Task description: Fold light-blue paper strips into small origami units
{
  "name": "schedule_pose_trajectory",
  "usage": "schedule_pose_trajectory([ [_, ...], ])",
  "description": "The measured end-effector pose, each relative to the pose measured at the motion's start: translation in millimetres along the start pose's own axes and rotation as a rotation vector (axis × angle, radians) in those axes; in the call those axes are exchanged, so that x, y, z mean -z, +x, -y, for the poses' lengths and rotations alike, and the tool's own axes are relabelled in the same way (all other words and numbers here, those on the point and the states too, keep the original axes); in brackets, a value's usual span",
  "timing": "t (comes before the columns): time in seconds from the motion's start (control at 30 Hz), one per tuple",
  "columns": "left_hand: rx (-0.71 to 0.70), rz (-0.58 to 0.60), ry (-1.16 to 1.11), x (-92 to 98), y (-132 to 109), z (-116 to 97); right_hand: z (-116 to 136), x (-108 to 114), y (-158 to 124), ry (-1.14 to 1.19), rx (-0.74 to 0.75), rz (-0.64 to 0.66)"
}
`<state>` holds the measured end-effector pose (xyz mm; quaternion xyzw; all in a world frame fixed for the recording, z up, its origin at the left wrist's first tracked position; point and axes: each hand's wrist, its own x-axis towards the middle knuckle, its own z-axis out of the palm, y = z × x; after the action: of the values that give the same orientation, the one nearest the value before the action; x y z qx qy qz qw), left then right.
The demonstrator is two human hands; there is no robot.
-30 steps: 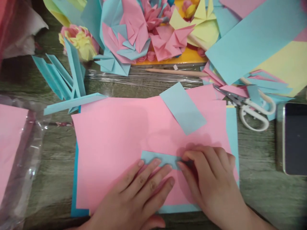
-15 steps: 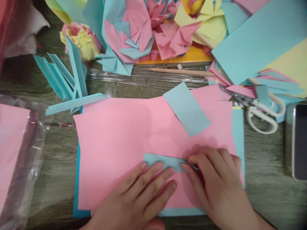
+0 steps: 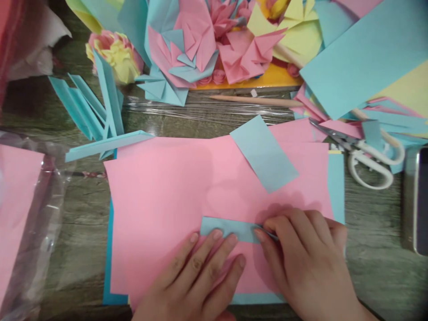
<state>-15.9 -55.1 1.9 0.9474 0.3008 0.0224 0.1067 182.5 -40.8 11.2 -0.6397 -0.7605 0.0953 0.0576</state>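
A narrow blue paper strip (image 3: 230, 228) lies across a stack of pink paper (image 3: 157, 200). At its right end, my right hand (image 3: 306, 254) pinches the strip between thumb and bent forefinger. My left hand (image 3: 197, 276) lies flat with fingers spread, several fingertips touching or just at the strip's lower edge. Farther up the pink stack rests a loose blue paper rectangle (image 3: 264, 154), set at a slant. Several folded blue strips (image 3: 109, 145) are heaped at the upper left corner of the stack.
White-handled scissors (image 3: 371, 162) and a phone (image 3: 419, 200) lie on the right. Along the back are folded paper flowers (image 3: 187, 44), thin wires (image 3: 187, 109), a pointed wooden stick (image 3: 254, 101) and a large blue sheet (image 3: 368, 58). A clear plastic bag (image 3: 50, 232) sits at the left.
My left hand has shifted slightly left and down along the strip, uncovering more of it. My right hand keeps its pinch on the right end. The whole view has moved a little.
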Motion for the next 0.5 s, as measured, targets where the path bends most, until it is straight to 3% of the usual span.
schedule_pose_trajectory([
  [0.27,0.199,-0.120,0.072,5.6,-5,-12,0,0,2,-0.021,0.007,0.010],
  [0.5,0.212,-0.150,0.102,5.3,-7,-10,-1,1,3,-0.008,0.004,0.031],
])
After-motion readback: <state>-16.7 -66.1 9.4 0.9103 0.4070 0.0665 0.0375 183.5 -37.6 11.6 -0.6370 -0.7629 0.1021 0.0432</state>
